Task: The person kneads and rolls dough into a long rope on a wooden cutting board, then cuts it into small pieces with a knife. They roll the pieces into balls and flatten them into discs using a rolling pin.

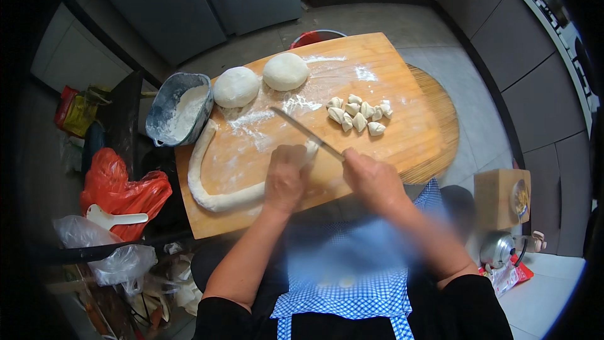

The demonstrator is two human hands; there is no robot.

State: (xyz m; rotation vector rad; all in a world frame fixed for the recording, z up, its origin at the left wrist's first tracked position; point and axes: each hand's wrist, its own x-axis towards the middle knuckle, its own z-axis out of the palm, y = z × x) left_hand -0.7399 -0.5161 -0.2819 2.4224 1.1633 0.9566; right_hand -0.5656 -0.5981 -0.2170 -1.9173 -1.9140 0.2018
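Observation:
My right hand [375,177] grips a knife [304,131], its blade slanting up and to the left over the board. The blade passes across the end of a long rope of dough [226,201]; whether it touches the dough I cannot tell. My left hand [285,177] is closed over that rope near the same end, and the rest curves left and up in a U shape. Small cut dough pieces [359,122], several of them, lie in a cluster beyond the knife. Two round dough balls [236,87] rest at the board's far left side.
The floured wooden cutting board [410,123] lies on a round woven-looking stool or table [441,113]. A bowl of flour [155,120] stands at its left edge. Red plastic bags [118,184] and a white scoop [106,217] sit left; a cardboard box [493,198] and metal kettle [496,248] stand right.

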